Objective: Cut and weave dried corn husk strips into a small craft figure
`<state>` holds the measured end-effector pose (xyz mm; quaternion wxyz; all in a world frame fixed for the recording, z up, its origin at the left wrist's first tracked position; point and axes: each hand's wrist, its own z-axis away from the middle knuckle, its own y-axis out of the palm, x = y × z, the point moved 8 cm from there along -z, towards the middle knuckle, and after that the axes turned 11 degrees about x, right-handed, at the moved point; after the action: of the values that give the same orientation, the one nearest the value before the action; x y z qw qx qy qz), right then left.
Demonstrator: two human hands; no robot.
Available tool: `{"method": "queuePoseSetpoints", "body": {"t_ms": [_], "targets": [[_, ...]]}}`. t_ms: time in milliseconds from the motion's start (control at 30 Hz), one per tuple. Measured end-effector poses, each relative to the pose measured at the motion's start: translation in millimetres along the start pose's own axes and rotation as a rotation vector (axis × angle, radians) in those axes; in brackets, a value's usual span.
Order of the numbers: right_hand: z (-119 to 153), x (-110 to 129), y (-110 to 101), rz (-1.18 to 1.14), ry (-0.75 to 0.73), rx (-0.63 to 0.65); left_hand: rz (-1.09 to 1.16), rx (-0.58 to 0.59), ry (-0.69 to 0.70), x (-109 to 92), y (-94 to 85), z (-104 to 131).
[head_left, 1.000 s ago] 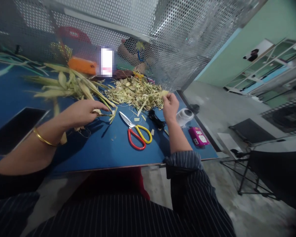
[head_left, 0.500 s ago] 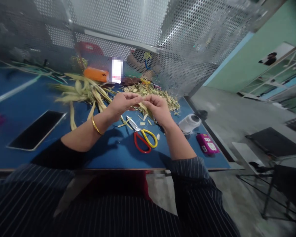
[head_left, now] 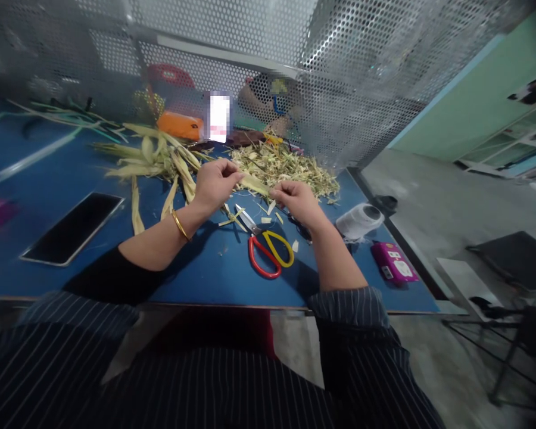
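Note:
Between my two hands a pale yellow-green strip of corn husk [head_left: 255, 183] is stretched out above the table. My left hand [head_left: 217, 183] pinches its left end between thumb and fingers. At the other end, my right hand [head_left: 296, 201] grips it with the fingertips. Below the strip lie scissors [head_left: 255, 231], blades parted a little, with one red and one yellow handle. A bundle of long dried husks [head_left: 149, 158] lies to the left of my left hand. Behind the strip is a heap of shredded husk [head_left: 290, 167].
On the blue table [head_left: 196, 280] are a black tablet-like slab [head_left: 75, 229], an orange pouch [head_left: 180, 126], a lit phone screen [head_left: 219, 116], a white thread spool [head_left: 360, 221] and a magenta packet [head_left: 393, 262]. A perforated metal screen [head_left: 232, 36] closes off the back.
My hands have drawn apart, and the husk strip now shows stretched between them. The whole view has shifted slightly, so the table things appear further right.

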<state>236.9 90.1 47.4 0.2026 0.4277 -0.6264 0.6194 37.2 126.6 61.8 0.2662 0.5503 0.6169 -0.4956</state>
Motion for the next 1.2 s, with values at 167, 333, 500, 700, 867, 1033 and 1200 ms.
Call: {"method": "queuePoseSetpoints", "body": {"t_ms": [167,333,500,700,867,1033,1200], "targets": [[1.6,-4.4,-10.7,0.202,0.042,-0.069,0.167,0.196,-0.147,10.2,12.1,-1.9],[2.3,4.9,-3.2,0.202,0.003,-0.013,0.103,0.372,-0.151,7.9,18.9,1.2],[7.6,-9.1,-33.4,-0.131,-0.034,-0.416,0.22,0.379,-0.281,21.8,24.6,5.1],[8.2,-38.6,-19.9,-0.536,0.113,-0.558,0.497,0.179,-0.438,27.1,24.5,13.5],[-8.9,-3.8,44.8,-0.466,-0.036,-0.069,0.393,0.174,-0.381,23.2,30.0,17.2],[-9.5,-6.5,47.0,-0.463,0.011,-0.026,0.246,0.099,-0.298,23.3,23.9,13.5],[-5.7,-43.1,-2.7,-0.764,0.12,-0.249,0.26,0.047,-0.308,28.4,18.8,10.3]]}}
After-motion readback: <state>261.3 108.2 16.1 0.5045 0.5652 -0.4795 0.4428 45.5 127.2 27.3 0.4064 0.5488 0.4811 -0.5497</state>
